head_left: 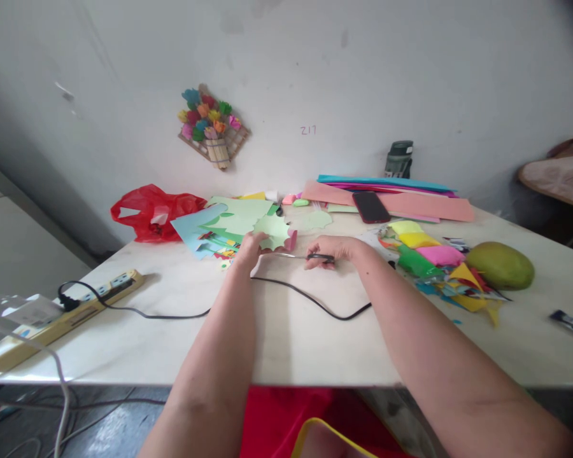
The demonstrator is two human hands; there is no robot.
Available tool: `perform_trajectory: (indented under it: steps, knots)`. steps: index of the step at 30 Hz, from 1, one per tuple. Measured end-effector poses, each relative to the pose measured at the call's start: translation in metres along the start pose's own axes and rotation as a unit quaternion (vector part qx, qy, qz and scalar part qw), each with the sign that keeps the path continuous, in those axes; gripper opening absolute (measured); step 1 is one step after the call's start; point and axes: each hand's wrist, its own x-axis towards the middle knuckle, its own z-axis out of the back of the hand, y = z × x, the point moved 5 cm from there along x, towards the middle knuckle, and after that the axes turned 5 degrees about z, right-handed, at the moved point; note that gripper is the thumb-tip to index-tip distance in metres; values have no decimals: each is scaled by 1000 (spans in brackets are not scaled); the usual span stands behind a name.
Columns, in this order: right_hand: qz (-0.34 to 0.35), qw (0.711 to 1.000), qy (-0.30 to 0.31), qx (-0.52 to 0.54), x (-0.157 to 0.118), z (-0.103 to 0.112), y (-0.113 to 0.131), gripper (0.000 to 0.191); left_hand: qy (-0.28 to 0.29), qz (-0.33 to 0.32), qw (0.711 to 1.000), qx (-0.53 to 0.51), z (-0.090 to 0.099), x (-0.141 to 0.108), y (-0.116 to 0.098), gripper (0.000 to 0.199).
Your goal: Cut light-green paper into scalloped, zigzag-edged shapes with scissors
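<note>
My right hand (327,250) is closed around the dark handles of a pair of scissors (291,256). The blades point left, toward my left hand (252,247). That hand pinches the near edge of a light green sheet of paper (272,230) with a scalloped outline; its fingertips are partly hidden. Just right of this sheet shows a small pink paper piece (292,240). Behind my left hand lie more green paper (241,213), a light blue sheet (186,226) and colourful scraps. Another pale green scalloped cutout (316,220) rests beyond my right hand.
A black cable (310,306) runs across the table beneath my arms from a power strip (95,305) on the left. A red plastic bag (153,210) sits back left. Right are a phone (371,207), coloured packets (439,255), a mango-like fruit (500,265) and a bottle (399,159).
</note>
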Motion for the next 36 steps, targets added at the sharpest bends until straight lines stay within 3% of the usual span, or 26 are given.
perform_trajectory:
  steps: [5,11,15,20,22,30,36]
  knots:
    - [-19,999,-6,42,-3,-1,0,32,2,-15,1000,-4,1,0,-2,26]
    - [35,997,-31,62,-5,6,-2,35,-3,-22,999,-30,0,-2,-5,27]
    - [69,987,-104,97,-9,17,-2,35,-19,-13,999,-24,2,-1,-3,27]
    - [65,954,-233,177,-10,30,-10,37,-12,-9,1000,-18,0,-1,-2,30]
    - [70,945,-253,196,-8,30,-11,37,-9,-4,1000,-15,-1,-2,-1,29]
    - [46,961,-190,198,-3,21,-10,43,-4,-3,1000,-28,0,-1,0,29]
    - [54,968,-145,197,-3,14,-7,46,36,-1,999,-31,-6,-3,-1,27]
